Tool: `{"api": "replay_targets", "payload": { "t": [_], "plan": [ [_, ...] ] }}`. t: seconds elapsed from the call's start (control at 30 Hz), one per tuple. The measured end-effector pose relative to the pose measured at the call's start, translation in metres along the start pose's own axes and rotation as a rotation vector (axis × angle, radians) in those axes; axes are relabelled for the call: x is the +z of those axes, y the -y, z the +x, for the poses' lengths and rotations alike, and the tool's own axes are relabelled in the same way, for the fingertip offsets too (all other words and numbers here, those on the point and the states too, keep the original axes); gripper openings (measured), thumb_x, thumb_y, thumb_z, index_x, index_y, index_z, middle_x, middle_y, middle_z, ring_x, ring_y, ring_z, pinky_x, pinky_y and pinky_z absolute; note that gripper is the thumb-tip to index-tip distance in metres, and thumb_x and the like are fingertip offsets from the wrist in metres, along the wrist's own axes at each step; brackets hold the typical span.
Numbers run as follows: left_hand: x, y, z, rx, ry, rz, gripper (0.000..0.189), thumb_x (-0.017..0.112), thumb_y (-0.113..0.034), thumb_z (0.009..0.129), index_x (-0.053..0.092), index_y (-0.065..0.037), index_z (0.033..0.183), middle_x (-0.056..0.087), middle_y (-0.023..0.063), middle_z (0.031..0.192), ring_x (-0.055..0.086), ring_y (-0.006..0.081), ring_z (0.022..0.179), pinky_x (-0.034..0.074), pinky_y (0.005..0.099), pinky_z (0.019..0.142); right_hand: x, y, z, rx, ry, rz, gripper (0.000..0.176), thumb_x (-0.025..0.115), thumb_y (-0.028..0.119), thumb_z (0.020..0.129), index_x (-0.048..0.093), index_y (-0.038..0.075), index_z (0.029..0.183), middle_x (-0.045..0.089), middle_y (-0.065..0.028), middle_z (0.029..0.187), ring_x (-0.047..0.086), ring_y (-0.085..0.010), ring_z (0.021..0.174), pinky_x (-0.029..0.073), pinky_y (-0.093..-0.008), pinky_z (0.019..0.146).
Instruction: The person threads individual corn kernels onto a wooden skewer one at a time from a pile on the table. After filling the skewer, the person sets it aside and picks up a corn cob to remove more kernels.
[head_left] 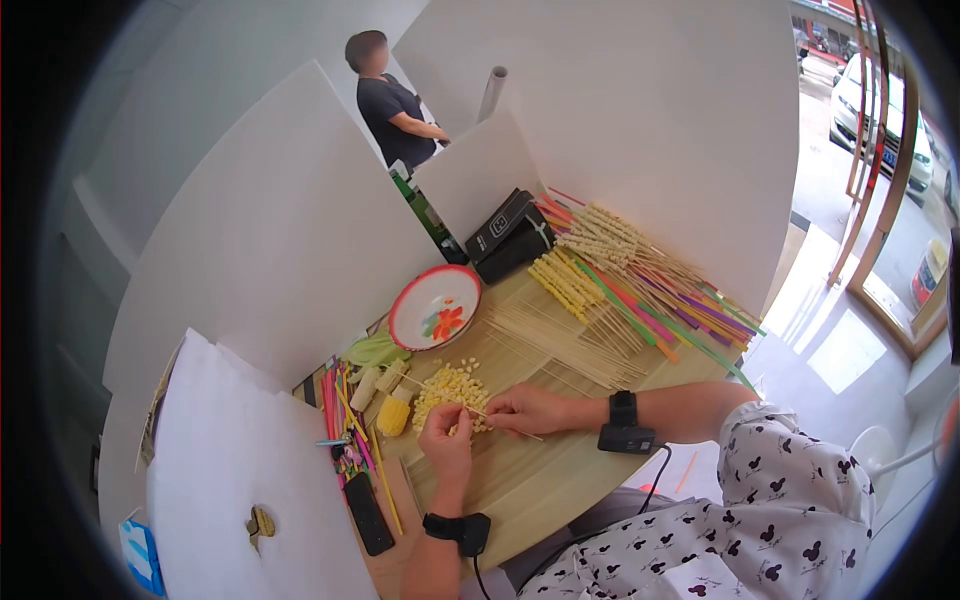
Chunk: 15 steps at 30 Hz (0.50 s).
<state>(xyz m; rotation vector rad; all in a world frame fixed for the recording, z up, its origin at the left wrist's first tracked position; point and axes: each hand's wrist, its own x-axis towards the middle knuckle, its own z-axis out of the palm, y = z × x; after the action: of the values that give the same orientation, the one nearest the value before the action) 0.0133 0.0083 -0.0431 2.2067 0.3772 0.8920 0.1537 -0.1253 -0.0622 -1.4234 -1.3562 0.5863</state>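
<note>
A pile of loose yellow corn kernels (pixel 450 388) lies on the wooden table. Over its near edge, my right hand (pixel 522 408) pinches a thin wooden skewer (pixel 530 434). My left hand (pixel 447 432) is closed just left of it, fingertips pressed together at the skewer's other part; whatever sits between them is too small to make out. Left of the kernels are a piece of yellow corn cob (pixel 393 415) and paler, stripped cobs (pixel 365 388). Bare skewers (pixel 560 345) lie beyond my right hand. Skewers threaded with yellow kernels (pixel 566 285) rest farther back.
An enamel bowl (pixel 434 308) stands behind the kernels. A black box (pixel 505 235) sits by the partition. Colored strips (pixel 690 315) lie back right. A black phone-like object (pixel 369 513) and pens lie left. A person (pixel 392 105) stands beyond the partition.
</note>
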Motion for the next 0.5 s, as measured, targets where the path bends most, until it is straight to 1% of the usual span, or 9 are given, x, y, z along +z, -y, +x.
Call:
{"api": "replay_targets", "payload": {
  "t": [0.07, 0.1, 0.17, 0.2, 0.27, 0.33, 0.37, 0.43, 0.5],
  "plan": [
    [0.001, -0.007, -0.002, 0.092, 0.034, 0.145, 0.007, 0.063, 0.003, 0.085, 0.061, 0.002, 0.092, 0.067, 0.0067, 0.082, 0.066, 0.0109, 0.074, 0.051, 0.0225, 0.068, -0.003, 0.007, -0.002, 0.039, 0.008, -0.022, 0.032, 0.052, 0.026, 0.095, 0.062, 0.001, 0.078, 0.060, -0.0093, 0.061, 0.058, -0.0212, 0.055, 0.045, -0.0362, 0.056],
    [0.004, -0.004, -0.003, 0.099, 0.039, 0.135, 0.007, 0.063, 0.003, 0.085, 0.061, 0.002, 0.092, 0.067, 0.0067, 0.082, 0.066, 0.0109, 0.074, 0.051, 0.0225, 0.068, -0.001, 0.002, -0.001, 0.044, -0.002, -0.030, 0.032, 0.052, 0.026, 0.095, 0.062, 0.001, 0.078, 0.060, -0.0093, 0.061, 0.058, -0.0212, 0.055, 0.045, -0.0362, 0.056],
    [0.011, 0.005, -0.007, 0.131, 0.056, 0.159, 0.007, 0.063, 0.004, 0.085, 0.061, 0.002, 0.091, 0.067, 0.0066, 0.082, 0.065, 0.0108, 0.073, 0.051, 0.0225, 0.067, 0.005, -0.022, 0.002, -0.022, -0.021, 0.026, 0.021, 0.054, 0.022, 0.096, 0.062, 0.004, 0.089, 0.056, 0.0006, 0.060, 0.050, -0.0072, 0.052, 0.041, -0.0255, 0.048],
    [0.011, 0.005, -0.008, 0.143, 0.076, 0.133, 0.007, 0.063, 0.004, 0.085, 0.061, 0.002, 0.091, 0.067, 0.0066, 0.082, 0.065, 0.0108, 0.073, 0.051, 0.0225, 0.067, 0.012, -0.036, 0.004, -0.001, -0.046, 0.013, 0.021, 0.054, 0.022, 0.096, 0.062, 0.004, 0.089, 0.056, 0.0006, 0.060, 0.050, -0.0072, 0.052, 0.041, -0.0255, 0.048],
    [0.010, 0.000, -0.001, -0.154, 0.015, -0.228, 0.007, 0.063, 0.003, 0.085, 0.061, 0.001, 0.091, 0.067, 0.0073, 0.081, 0.065, 0.0108, 0.072, 0.051, 0.0225, 0.066, 0.017, -0.059, 0.011, -0.162, -0.124, 0.000, 0.023, 0.054, 0.023, 0.097, 0.061, 0.002, 0.088, 0.056, -0.0001, 0.059, 0.050, -0.0073, 0.051, 0.040, -0.0254, 0.047],
    [0.009, -0.009, -0.003, -0.193, -0.014, -0.270, 0.006, 0.063, 0.003, 0.085, 0.061, 0.000, 0.091, 0.067, 0.0071, 0.081, 0.065, 0.0105, 0.072, 0.050, 0.0224, 0.064, 0.013, -0.043, 0.006, -0.062, -0.058, 0.165, 0.025, 0.054, 0.024, 0.097, 0.060, 0.001, 0.088, 0.056, -0.0008, 0.057, 0.051, -0.0074, 0.049, 0.040, -0.0254, 0.046],
    [0.007, -0.011, -0.004, -0.193, 0.016, -0.287, 0.006, 0.063, 0.003, 0.085, 0.061, 0.000, 0.091, 0.067, 0.0071, 0.081, 0.065, 0.0105, 0.072, 0.050, 0.0224, 0.064, 0.013, -0.036, 0.004, -0.041, -0.084, 0.158, 0.025, 0.054, 0.024, 0.097, 0.060, 0.001, 0.088, 0.056, -0.0008, 0.057, 0.051, -0.0074, 0.049, 0.040, -0.0254, 0.046],
    [0.004, -0.016, -0.005, -0.214, 0.007, -0.070, 0.006, 0.062, 0.002, 0.086, 0.060, 0.000, 0.091, 0.067, 0.0063, 0.080, 0.065, 0.0105, 0.072, 0.050, 0.0223, 0.064, 0.012, -0.030, 0.002, -0.127, 0.003, -0.140, 0.027, 0.054, 0.024, 0.098, 0.059, 0.000, 0.087, 0.056, -0.0017, 0.056, 0.050, -0.0080, 0.047, 0.039, -0.0253, 0.044],
    [0.005, -0.015, -0.003, -0.195, 0.027, -0.077, 0.006, 0.062, 0.002, 0.086, 0.060, 0.000, 0.091, 0.066, 0.0056, 0.080, 0.064, 0.0099, 0.072, 0.049, 0.0221, 0.065, 0.009, -0.029, 0.004, -0.135, -0.004, -0.177, 0.026, 0.054, 0.023, 0.097, 0.058, 0.000, 0.086, 0.056, -0.0018, 0.056, 0.050, -0.0083, 0.046, 0.038, -0.0253, 0.043]
  ]
}}
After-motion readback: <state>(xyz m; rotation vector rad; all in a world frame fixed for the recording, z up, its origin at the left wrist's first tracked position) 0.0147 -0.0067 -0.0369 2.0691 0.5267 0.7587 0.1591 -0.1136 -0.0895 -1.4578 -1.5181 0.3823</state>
